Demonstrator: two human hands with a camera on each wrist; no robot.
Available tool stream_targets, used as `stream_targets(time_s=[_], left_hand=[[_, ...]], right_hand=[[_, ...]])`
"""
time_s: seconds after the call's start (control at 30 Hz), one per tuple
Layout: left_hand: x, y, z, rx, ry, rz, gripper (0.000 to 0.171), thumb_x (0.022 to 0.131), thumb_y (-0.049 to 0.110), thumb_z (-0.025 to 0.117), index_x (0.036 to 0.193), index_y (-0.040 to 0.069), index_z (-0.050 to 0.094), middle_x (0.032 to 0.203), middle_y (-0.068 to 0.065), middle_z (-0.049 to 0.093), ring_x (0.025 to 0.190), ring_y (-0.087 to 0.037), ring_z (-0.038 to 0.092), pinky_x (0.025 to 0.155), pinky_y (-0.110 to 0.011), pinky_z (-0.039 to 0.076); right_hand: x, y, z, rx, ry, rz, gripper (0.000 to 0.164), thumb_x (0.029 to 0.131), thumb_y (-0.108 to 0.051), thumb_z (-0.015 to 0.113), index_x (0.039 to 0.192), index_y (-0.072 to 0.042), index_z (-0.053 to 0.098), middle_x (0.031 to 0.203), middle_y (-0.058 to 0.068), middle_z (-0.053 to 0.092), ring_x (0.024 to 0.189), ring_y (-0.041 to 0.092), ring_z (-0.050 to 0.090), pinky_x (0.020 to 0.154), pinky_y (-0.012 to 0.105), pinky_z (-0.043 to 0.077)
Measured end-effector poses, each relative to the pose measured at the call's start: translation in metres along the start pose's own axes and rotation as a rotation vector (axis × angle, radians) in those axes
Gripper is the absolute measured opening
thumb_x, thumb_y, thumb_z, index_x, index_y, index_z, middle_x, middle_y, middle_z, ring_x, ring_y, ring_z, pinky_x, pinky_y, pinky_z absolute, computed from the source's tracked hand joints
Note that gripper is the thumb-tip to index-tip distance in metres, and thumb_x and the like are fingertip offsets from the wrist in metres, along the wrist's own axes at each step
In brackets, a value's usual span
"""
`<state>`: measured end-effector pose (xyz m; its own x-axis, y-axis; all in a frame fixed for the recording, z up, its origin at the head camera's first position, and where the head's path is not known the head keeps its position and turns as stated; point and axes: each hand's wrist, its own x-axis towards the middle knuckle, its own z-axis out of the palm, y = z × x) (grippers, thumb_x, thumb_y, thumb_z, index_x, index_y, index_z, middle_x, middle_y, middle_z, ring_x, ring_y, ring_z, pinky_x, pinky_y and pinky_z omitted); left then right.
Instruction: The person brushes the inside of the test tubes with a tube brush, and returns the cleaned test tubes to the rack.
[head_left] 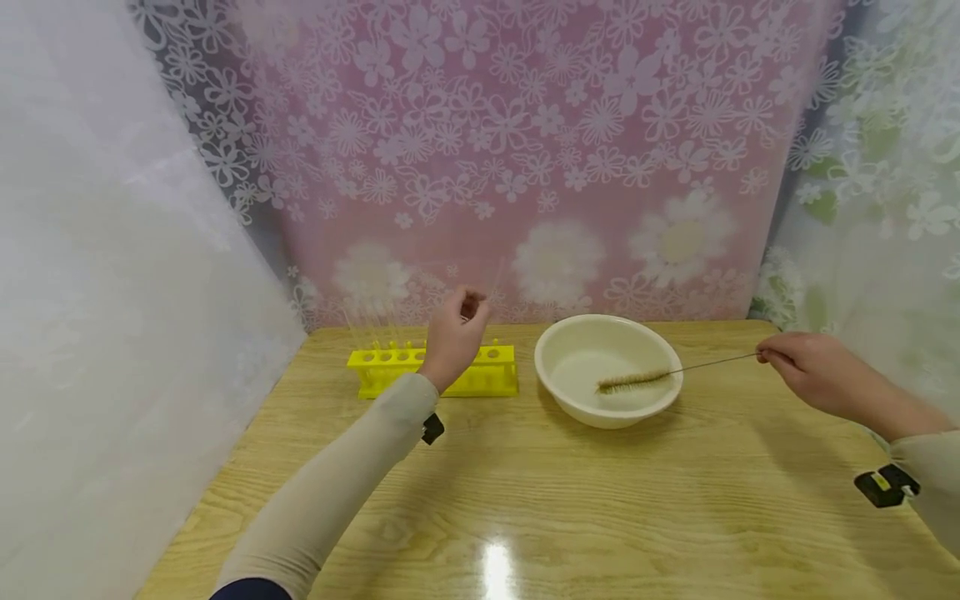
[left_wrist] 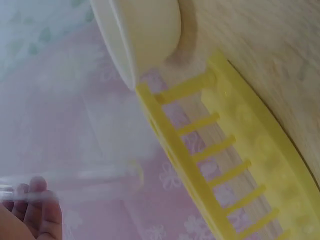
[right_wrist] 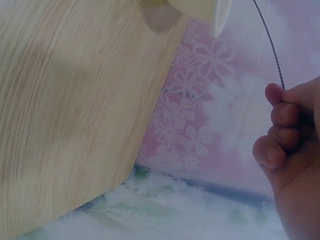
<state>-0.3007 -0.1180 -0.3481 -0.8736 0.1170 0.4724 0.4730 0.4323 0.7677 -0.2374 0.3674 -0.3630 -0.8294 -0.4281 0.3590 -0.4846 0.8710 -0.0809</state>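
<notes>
My left hand [head_left: 454, 337] is raised above the yellow test tube rack [head_left: 487, 385], pinching a clear test tube [left_wrist: 95, 186]. In the head view that tube is faint against the curtain. Out to the right, my right hand [head_left: 813, 371] grips the thin twisted-wire handle [right_wrist: 270, 44] of a test tube brush between thumb and fingers. The tan bristles of the brush [head_left: 633, 382] hang over the inside of the white basin [head_left: 609, 417]; whether they touch it I cannot tell. Several clear test tubes [head_left: 375, 321] stand upright at the rack's left end.
A wood-grain table [head_left: 570, 508] carries the rack and the basin, the basin just right of the rack. Behind it hangs a pink flowered curtain [head_left: 480, 150]. White sheeting [head_left: 135, 292] closes the left side, and a flowered sheet [head_left: 885, 217] the right.
</notes>
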Motion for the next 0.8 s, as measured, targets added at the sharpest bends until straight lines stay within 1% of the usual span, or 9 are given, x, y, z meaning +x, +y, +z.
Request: stream_targets(time_s=[0.1,0.17,0.33,0.47,0.63,0.8], left_hand=[[0.001,-0.002,-0.012,0.002,0.047,0.0,0.025,0.104,0.03,0.055,0.117,0.011,0.062,0.096,-0.004,0.059,0.086,-0.019,0.057,0.076,-0.036,0.05],[0.001,-0.004,-0.02,0.02,0.07,-0.007,0.027,0.104,0.033,0.055,0.117,0.012,0.062,0.098,-0.003,0.06,0.087,-0.018,0.059,0.077,-0.036,0.051],[0.001,-0.012,-0.036,0.101,0.146,-0.024,0.032,0.102,0.042,0.057,0.117,0.015,0.065,0.1,0.0,0.065,0.09,-0.014,0.063,0.079,-0.036,0.054],[0.002,-0.019,-0.047,0.173,0.215,-0.031,0.036,0.101,0.045,0.059,0.119,0.014,0.066,0.102,0.0,0.068,0.091,-0.015,0.065,0.08,-0.037,0.055],[0.002,-0.028,-0.056,0.249,0.282,-0.04,0.038,0.1,0.045,0.06,0.119,0.013,0.068,0.101,-0.001,0.07,0.089,-0.016,0.066,0.076,-0.037,0.056],[0.0,-0.038,-0.062,0.32,0.306,-0.077,0.041,0.1,0.046,0.06,0.121,0.012,0.068,0.102,-0.002,0.072,0.089,-0.017,0.068,0.077,-0.037,0.056]], right_hand=[[0.003,-0.001,0.001,0.011,-0.007,0.008,0.015,0.097,0.003,0.061,0.108,0.002,0.071,0.095,0.006,0.074,0.083,0.029,0.069,0.066,0.036,0.055],[0.005,-0.001,0.002,0.019,-0.015,0.016,0.016,0.097,0.002,0.06,0.109,0.002,0.07,0.096,0.006,0.073,0.083,0.029,0.069,0.066,0.037,0.055],[0.008,-0.003,0.003,0.034,-0.026,0.018,0.016,0.099,0.001,0.058,0.11,0.002,0.07,0.097,0.006,0.073,0.084,0.029,0.069,0.068,0.037,0.055],[0.008,-0.005,0.004,0.037,-0.008,0.004,0.016,0.097,0.003,0.059,0.108,0.002,0.07,0.096,0.006,0.073,0.082,0.028,0.069,0.066,0.033,0.054],[0.008,-0.005,0.006,0.041,0.0,0.0,0.015,0.097,0.003,0.06,0.108,0.002,0.07,0.095,0.006,0.073,0.082,0.027,0.069,0.065,0.031,0.054],[0.009,-0.005,0.008,0.032,0.007,-0.004,0.015,0.096,0.003,0.061,0.106,0.002,0.071,0.094,0.005,0.073,0.081,0.027,0.069,0.064,0.032,0.054]])
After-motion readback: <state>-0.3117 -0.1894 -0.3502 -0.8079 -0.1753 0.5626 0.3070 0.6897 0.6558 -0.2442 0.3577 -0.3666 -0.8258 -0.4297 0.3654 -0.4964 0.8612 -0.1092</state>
